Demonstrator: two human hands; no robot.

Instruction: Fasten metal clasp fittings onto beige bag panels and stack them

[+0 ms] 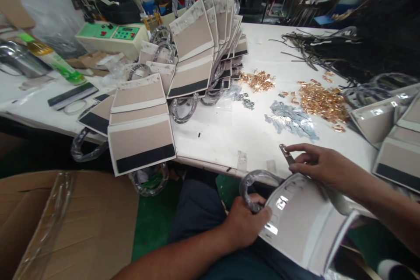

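A beige bag panel (305, 223) with a plastic-wrapped handle (254, 179) lies across my lap at the table's front edge. My left hand (244, 225) grips its left edge by the handle, fingers closed on it. My right hand (316, 164) rests on the panel's top and pinches a small metal clip (286, 153) between thumb and forefinger. Piles of gold metal fittings (320, 100) and grey metal pieces (290, 120) lie on the white table (223, 135) just beyond my right hand.
A fanned stack of finished beige panels (193, 48) and another pile (139, 122) cover the table's left half. More panels (393, 131) sit at the right. Black straps (331, 48) lie far right. A cardboard box (72, 223) stands lower left, a green-topped machine (111, 37) behind.
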